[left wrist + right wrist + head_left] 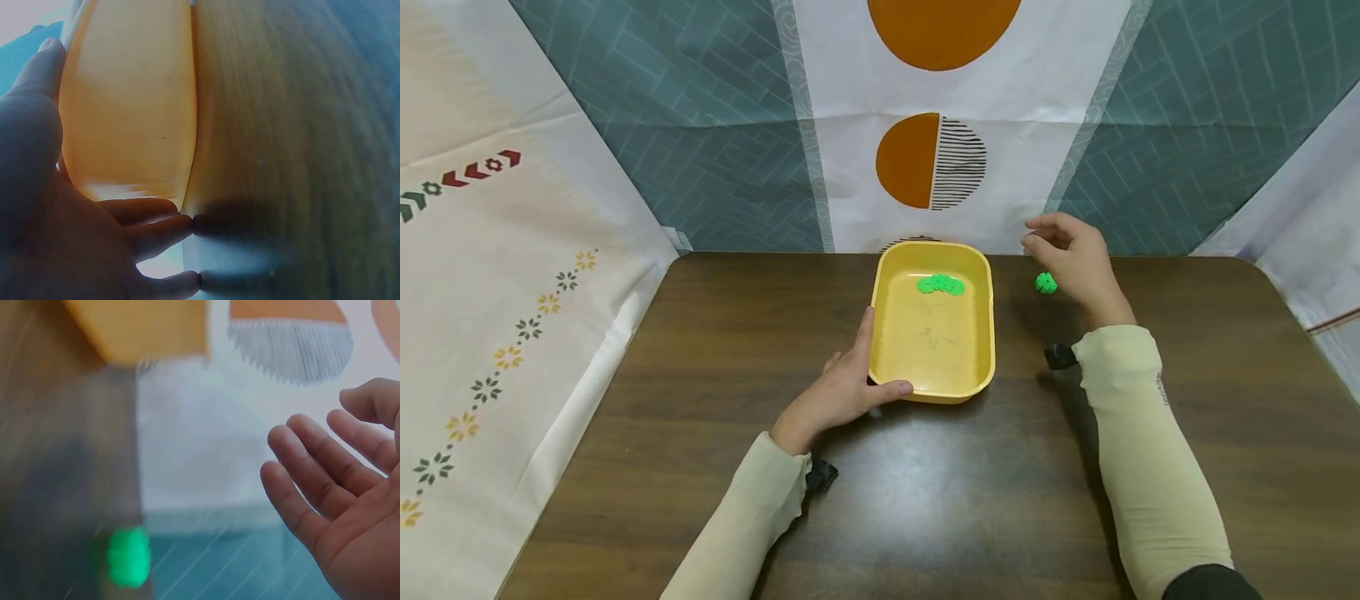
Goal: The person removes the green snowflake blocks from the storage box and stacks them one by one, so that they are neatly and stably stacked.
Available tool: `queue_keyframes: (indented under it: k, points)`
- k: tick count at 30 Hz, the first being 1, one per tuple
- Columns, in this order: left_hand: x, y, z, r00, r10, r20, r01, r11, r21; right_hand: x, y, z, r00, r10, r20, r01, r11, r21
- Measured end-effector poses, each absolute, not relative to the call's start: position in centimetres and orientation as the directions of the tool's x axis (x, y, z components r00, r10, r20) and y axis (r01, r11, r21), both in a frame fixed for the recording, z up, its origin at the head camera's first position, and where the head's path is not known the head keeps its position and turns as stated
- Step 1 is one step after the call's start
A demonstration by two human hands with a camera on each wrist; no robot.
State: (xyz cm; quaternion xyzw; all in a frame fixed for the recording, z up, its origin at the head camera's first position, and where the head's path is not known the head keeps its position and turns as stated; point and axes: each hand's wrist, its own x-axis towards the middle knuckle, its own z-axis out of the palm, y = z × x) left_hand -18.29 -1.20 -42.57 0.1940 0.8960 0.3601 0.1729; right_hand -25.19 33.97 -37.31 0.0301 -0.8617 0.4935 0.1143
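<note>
A yellow rectangular tub (932, 358) stands near the far edge of the table. Inside, toward its far end, lies a cluster of small bright green scalloped pieces (941, 284). My left hand (842, 387) touches the tub's near left corner, fingers extended along the outside and thumb at the near rim; in the left wrist view the fingertips reach the tabletop. My right hand (1075, 258) is raised to the right of the tub, fingers loosely bent, with nothing in it. Below it on the table is a small bumpy green lump (1045, 283), blurred in the right wrist view.
The brown wooden table (700, 467) has its far edge close behind the tub. Behind it hangs a teal and white cloth (842, 75) with orange circles. A pale patterned cloth (482, 292) covers the left side, and another white cloth (1300, 242) is at the right.
</note>
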Motion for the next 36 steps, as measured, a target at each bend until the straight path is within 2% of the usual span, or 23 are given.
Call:
queue_keyframes:
  k: [6, 13, 20, 27, 30, 36]
  points:
    - [-18.4, -1.3, -42.6, -0.861, 0.48, -0.17, 0.23, 0.665, 0.711, -26.5, 30.3, -35.0, -0.973, -0.004, 0.232, -0.209, 0.457, -0.865]
    - [-18.5, -1.3, -42.6, -0.86, 0.48, -0.172, 0.228, 0.664, 0.712, -27.8, 25.5, -34.1, -0.969, -0.126, 0.211, -0.246, 0.468, -0.849]
    - [-18.6, -1.2, -42.7, -0.857, 0.484, -0.18, 0.219, 0.656, 0.723, -30.0, 22.5, -36.3, -0.971, -0.209, 0.12, -0.217, 0.542, -0.812]
    - [-18.5, -1.2, -42.5, -0.854, 0.493, -0.168, 0.236, 0.654, 0.718, -31.2, 20.3, -38.6, -0.98, -0.193, 0.043, -0.156, 0.618, -0.771]
    - [-18.4, -1.2, -42.5, -0.858, 0.485, -0.169, 0.234, 0.662, 0.712, -31.4, 19.5, -39.7, -0.981, -0.193, 0.013, -0.142, 0.672, -0.727]
    - [-18.4, -1.1, -42.5, -0.861, 0.477, -0.176, 0.224, 0.667, 0.711, -31.7, 18.9, -40.8, -0.987, -0.16, 0.029, -0.15, 0.833, -0.533]
